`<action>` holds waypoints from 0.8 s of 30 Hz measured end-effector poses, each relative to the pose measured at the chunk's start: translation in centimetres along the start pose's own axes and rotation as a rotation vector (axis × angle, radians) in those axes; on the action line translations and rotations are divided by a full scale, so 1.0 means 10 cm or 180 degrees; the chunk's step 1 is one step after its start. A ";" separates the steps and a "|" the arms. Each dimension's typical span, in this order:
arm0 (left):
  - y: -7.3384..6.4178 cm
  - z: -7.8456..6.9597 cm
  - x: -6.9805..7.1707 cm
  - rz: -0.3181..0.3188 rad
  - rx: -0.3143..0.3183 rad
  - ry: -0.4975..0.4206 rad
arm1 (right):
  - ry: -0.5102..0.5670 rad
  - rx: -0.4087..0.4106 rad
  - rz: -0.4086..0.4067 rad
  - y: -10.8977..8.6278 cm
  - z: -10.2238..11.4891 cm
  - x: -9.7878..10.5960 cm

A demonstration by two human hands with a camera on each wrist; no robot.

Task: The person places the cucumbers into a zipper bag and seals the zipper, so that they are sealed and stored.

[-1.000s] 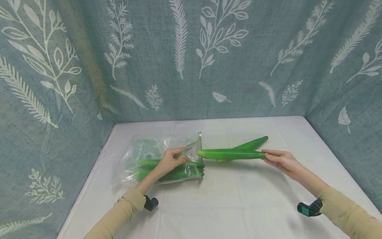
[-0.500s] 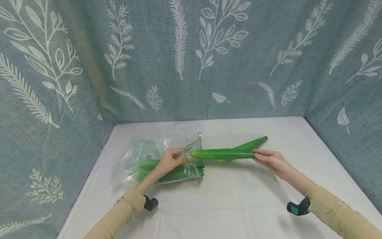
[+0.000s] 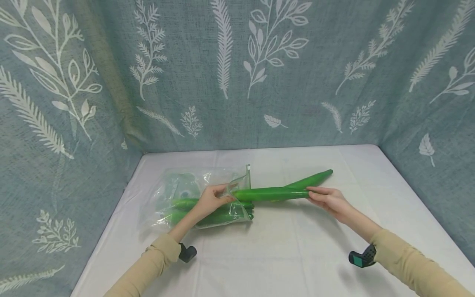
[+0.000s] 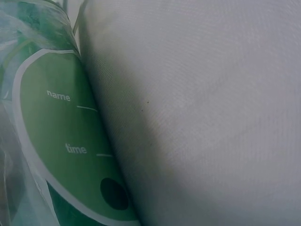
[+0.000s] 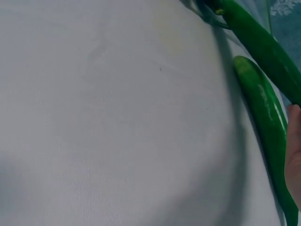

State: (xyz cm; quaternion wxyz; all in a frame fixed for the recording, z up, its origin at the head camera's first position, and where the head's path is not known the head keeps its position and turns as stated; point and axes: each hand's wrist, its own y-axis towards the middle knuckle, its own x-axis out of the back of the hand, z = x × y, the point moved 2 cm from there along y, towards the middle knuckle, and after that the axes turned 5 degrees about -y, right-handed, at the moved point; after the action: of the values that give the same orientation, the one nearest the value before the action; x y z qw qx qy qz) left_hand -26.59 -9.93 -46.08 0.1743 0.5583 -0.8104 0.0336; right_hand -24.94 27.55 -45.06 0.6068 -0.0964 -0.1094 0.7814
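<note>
Dressed in tan sleeves [image 3: 157, 260], with wrist cameras [image 3: 187, 253] below the cuffs, over a white-covered desk [image 3: 274, 255]. Next in depth, side by side along the near side of a clear bag [image 3: 198, 177], two bagged cucumbers [image 3: 219, 218], stems at the opening. Pinching the bag near its mouth with the left hand [image 3: 213, 199], apparently to hold the film apart. Gripping the stem end of the held cucumber [image 3: 274, 194] between thumb and fingers of the right hand [image 3: 331, 201].

Just moved leftward in the past second — from the edge of the mouth to inside it, pale tip first. Reads as the start of a third packing, most of the length yet to feed in. Seen from the right wrist, raised clear of the desk.

Farther back, slanting behind and partly covered from the head view, a loose cucumber [image 3: 313, 180] — wholly outside the bag. Last, a leaf-print curtain [image 3: 193, 62].
</note>
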 end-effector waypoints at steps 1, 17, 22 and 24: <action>0.00 0.00 0.00 -0.0005 -0.0011 0.0023 | -0.0011 0.0003 -0.0010 0.01 -0.01 -0.01; 0.01 0.00 0.01 0.0029 -0.0090 -0.0025 | -0.0034 -0.0020 -0.0074 0.07 -0.02 -0.19; 0.01 -0.01 0.01 0.0016 -0.0050 0.0067 | -0.0007 -0.0020 -0.0070 0.09 -0.03 -0.23; 0.01 -0.01 0.01 0.0018 -0.0039 0.0087 | 0.0006 -0.0011 -0.0050 0.10 -0.03 -0.25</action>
State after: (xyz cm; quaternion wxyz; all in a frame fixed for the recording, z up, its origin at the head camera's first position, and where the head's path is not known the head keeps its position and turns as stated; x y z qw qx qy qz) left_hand -26.66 -9.94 -45.95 0.1887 0.5544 -0.8097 0.0368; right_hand -25.19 24.88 -45.62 0.6128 -0.0974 -0.1109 0.7763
